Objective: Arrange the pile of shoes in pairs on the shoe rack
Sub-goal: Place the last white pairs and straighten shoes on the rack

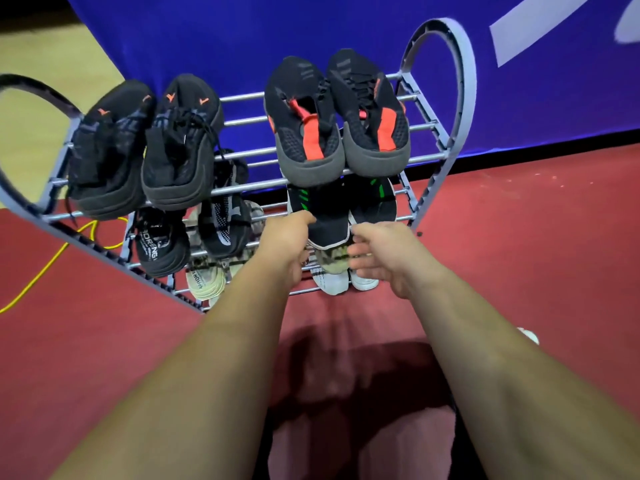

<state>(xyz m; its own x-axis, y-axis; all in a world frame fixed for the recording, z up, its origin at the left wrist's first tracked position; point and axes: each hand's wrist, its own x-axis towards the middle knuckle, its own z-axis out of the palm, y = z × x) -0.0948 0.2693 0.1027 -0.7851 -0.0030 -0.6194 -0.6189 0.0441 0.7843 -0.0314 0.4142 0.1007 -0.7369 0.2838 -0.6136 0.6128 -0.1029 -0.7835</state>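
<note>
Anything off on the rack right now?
Middle tier, left: a black shoe with white lettering sits beside a black-and-white knit shoe, so that pair looks mismatched. Laces dangle off the top-left black shoe, below the rail.

shoe rack (465,98) grey; top-left pair (180,143) black, small orange marks; top-right pair (304,119) black mesh, red-orange panels, grey soles; green-striped black shoes (329,216) below; bottom pair (329,284) white; floor (519,237) dull red; backdrop (242,36) blue, pale stripe; cable (52,261) yellow

Indoor sports hall, red court flooring (104,341), pale wooden floor (41,53), blue banner (242,36) behind
</note>
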